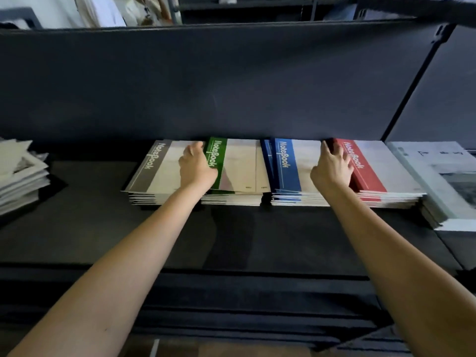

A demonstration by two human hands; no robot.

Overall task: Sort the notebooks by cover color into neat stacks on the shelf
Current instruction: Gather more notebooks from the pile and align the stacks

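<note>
Several notebook stacks lie side by side on the dark shelf (90, 228): a grey stack (152, 168), a green stack (239, 168), a blue stack (287, 166) and a red stack (373, 168). My left hand (197, 168) rests between the grey and green stacks, fingers curled against the green stack's left edge. My right hand (332, 168) sits between the blue and red stacks, fingers spread on the red stack's left edge. The green stack's top covers are slightly fanned.
A pile of white paper items (20, 173) sits at the left end of the shelf. A stack of grey-white booklets (443, 176) lies at the right. The upper shelf (231, 73) overhangs the stacks. A person in white stands behind at top left.
</note>
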